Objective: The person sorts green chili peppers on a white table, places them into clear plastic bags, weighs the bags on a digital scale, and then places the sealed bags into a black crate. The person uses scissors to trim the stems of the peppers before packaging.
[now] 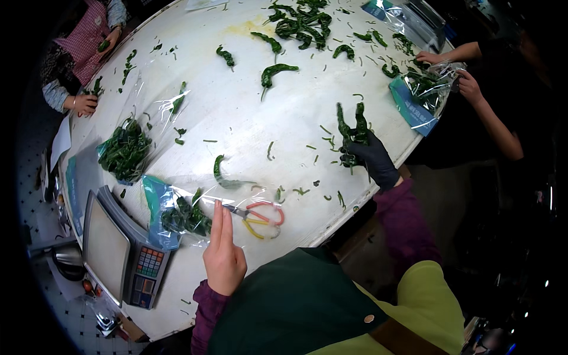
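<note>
My right hand [376, 159], in a dark glove, grips several wrinkled green peppers [344, 124] upright over the right part of the white table [293, 168]. My left hand [225, 253] is bare, its first fingers stretched out together onto the edge of a clear plastic bag [213, 195] that has a blue-green printed end. Some green peppers [186, 217] lie inside this bag. Scissors [257, 217] with red and yellow handles lie by the fingertips, partly under the film. One curved pepper [219, 168] lies at the bag's upper edge, partly covered by it.
A digital scale [106, 248] stands at the lower left, near a filled pepper bag [126, 151]. A pepper pile [306, 22] lies at the far side, with loose stems around. A co-worker's hands [468, 86] hold a bag at right; another person's hand [84, 104] is at left.
</note>
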`<state>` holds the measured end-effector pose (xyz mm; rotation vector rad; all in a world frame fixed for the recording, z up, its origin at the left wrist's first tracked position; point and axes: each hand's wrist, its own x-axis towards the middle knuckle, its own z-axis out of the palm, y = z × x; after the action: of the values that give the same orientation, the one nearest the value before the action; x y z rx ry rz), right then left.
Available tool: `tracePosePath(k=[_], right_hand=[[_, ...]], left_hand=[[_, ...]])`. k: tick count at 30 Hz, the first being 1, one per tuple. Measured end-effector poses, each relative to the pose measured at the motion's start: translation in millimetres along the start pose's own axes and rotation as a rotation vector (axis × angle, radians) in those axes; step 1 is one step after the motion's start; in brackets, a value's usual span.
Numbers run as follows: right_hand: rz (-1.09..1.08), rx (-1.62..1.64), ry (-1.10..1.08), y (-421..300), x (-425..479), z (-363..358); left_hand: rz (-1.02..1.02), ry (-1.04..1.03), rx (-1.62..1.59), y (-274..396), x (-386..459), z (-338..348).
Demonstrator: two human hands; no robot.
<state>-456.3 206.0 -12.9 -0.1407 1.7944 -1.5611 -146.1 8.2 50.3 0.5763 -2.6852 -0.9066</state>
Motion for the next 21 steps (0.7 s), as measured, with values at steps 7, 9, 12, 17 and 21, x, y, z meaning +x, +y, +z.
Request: tracePosePath(k=[7,9,12,17,21], right_hand=[[0.216,-0.021,-0.820,-28.6,-42.2,47.5],[0.237,-0.228,-1.007,-25.5,-43.3,79.4],[-0.047,-1.007,-0.820,-8.2,-45.0,116.0],[-0.094,-0.646,-0.857,-20.7,-62.7,130.4],[0.326,-0.342,-0.819,-24.1,-57.2,132.8]], left_hand=[[-0.047,-0.002,-0.034,-1.7,6.0,6.4],[-0.071,0.006,-0.040,0.3,4.3,7.6],[0.005,0.048,-0.019,-1.4,-0.8,10.0],[0.007,0.022,0.014,-2.8,-12.6,19.1],[0.040,0.042,0.059,-3.4,-9.6,19.0]])
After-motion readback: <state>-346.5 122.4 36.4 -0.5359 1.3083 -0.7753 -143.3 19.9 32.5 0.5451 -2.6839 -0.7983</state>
